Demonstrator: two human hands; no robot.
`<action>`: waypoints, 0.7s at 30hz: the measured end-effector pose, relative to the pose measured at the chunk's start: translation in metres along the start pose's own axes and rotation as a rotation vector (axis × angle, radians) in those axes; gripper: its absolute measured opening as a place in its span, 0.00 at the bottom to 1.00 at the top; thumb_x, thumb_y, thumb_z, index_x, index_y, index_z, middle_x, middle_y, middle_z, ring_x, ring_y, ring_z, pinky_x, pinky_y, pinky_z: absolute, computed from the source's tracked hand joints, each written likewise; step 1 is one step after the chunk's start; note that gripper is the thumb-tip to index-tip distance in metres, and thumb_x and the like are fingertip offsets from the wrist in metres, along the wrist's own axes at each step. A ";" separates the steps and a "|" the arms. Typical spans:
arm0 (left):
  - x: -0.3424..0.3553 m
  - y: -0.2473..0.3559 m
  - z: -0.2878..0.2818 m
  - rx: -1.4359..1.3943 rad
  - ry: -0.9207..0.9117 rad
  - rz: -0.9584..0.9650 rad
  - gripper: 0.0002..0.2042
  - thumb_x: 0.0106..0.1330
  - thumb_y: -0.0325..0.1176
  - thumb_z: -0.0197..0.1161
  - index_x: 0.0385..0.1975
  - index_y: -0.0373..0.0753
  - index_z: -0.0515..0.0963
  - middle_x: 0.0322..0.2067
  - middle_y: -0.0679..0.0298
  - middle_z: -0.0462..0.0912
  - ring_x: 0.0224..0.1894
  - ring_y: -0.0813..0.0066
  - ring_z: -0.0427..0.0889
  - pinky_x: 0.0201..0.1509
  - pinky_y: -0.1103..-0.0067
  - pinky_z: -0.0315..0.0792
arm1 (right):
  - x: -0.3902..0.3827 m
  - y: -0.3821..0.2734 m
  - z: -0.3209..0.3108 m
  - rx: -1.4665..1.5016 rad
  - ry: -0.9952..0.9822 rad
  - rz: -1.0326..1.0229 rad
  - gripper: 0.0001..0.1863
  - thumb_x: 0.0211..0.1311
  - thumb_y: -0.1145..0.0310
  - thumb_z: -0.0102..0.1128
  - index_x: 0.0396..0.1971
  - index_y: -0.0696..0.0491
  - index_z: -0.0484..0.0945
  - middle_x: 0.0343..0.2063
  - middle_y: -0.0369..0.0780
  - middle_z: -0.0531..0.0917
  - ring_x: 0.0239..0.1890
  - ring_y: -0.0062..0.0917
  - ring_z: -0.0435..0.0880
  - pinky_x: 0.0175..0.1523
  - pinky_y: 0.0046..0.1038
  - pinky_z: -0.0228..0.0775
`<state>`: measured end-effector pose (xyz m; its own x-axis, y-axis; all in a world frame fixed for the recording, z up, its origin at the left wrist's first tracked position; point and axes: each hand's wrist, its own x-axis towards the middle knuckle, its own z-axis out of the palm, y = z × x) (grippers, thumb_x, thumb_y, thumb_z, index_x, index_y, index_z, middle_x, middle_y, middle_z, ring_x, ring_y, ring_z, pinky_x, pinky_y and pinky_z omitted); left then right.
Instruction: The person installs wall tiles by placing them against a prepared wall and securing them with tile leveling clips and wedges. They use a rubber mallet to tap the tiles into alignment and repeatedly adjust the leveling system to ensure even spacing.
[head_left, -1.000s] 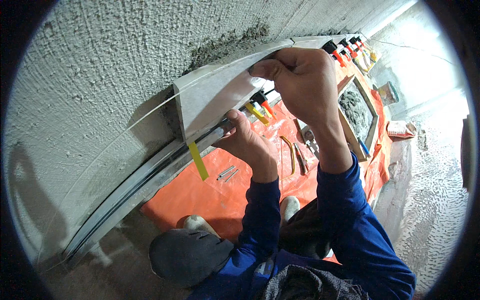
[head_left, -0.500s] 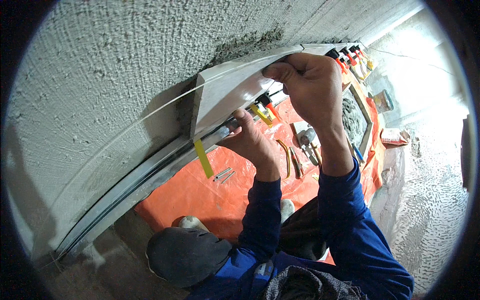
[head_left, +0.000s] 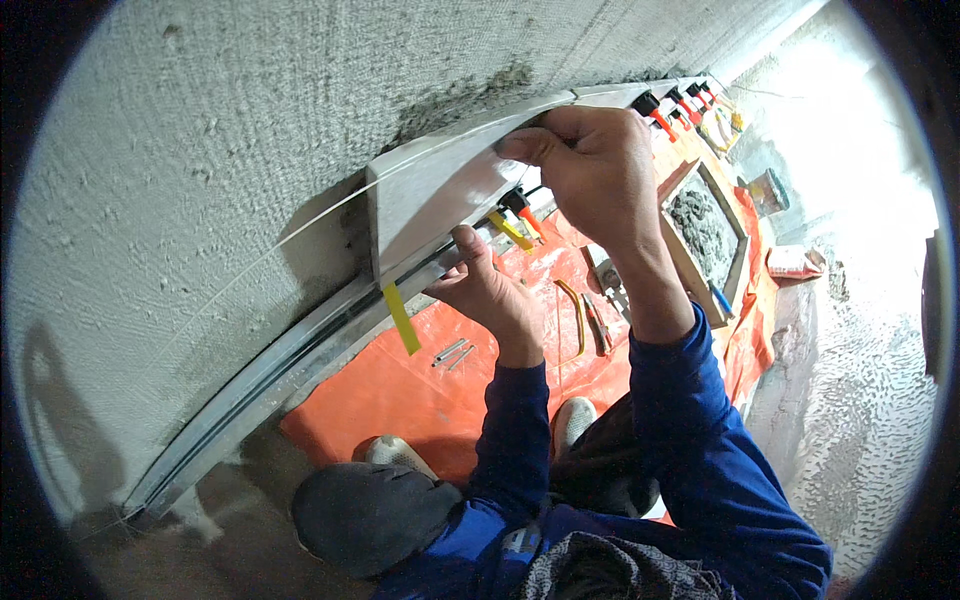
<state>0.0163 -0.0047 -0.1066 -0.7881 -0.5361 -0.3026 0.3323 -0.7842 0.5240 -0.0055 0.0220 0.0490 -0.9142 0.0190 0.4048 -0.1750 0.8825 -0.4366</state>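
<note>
A grey tile (head_left: 435, 195) stands against the rough plastered wall (head_left: 200, 130), above a metal rail (head_left: 300, 345); a yellow strip (head_left: 401, 318) hangs at six o'clock of the tile's lower left corner; the left hand (head_left: 490, 290) presses its fingers against the tile's lower edge; at its one o'clock the right hand (head_left: 590, 165) grips the top edge, fingers curled over it; orange sheeting (head_left: 400, 385) lies below.

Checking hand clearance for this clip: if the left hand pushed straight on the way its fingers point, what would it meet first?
The left hand points up toward the wall; it would likely meet the lower edge of the grey tile and the metal rail beneath it. Depth is unclear, but it seems to touch there already.
</note>
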 end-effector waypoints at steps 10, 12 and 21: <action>0.001 0.005 -0.002 0.020 0.015 -0.076 0.41 0.58 0.49 0.74 0.56 0.34 0.52 0.63 0.51 0.56 0.67 0.58 0.58 0.70 0.49 0.56 | -0.005 0.005 0.013 0.048 0.102 -0.024 0.16 0.55 0.48 0.67 0.28 0.46 0.88 0.19 0.43 0.83 0.24 0.39 0.84 0.31 0.36 0.74; 0.000 0.006 -0.002 0.020 -0.029 -0.087 0.41 0.58 0.50 0.73 0.58 0.36 0.51 0.65 0.53 0.54 0.69 0.57 0.56 0.71 0.48 0.54 | -0.007 0.005 0.016 0.105 0.147 -0.054 0.15 0.56 0.57 0.70 0.24 0.55 0.84 0.12 0.38 0.74 0.19 0.21 0.70 0.24 0.29 0.63; 0.002 0.001 0.000 0.068 0.028 -0.058 0.41 0.60 0.51 0.71 0.56 0.31 0.50 0.63 0.46 0.55 0.67 0.54 0.60 0.71 0.49 0.57 | -0.011 0.015 0.017 0.219 0.077 -0.048 0.20 0.56 0.49 0.68 0.27 0.53 0.85 0.18 0.45 0.81 0.22 0.38 0.83 0.29 0.35 0.72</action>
<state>0.0155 -0.0068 -0.1068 -0.7897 -0.4996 -0.3560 0.2498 -0.7918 0.5573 -0.0037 0.0269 0.0244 -0.8738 0.0222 0.4858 -0.3009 0.7602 -0.5759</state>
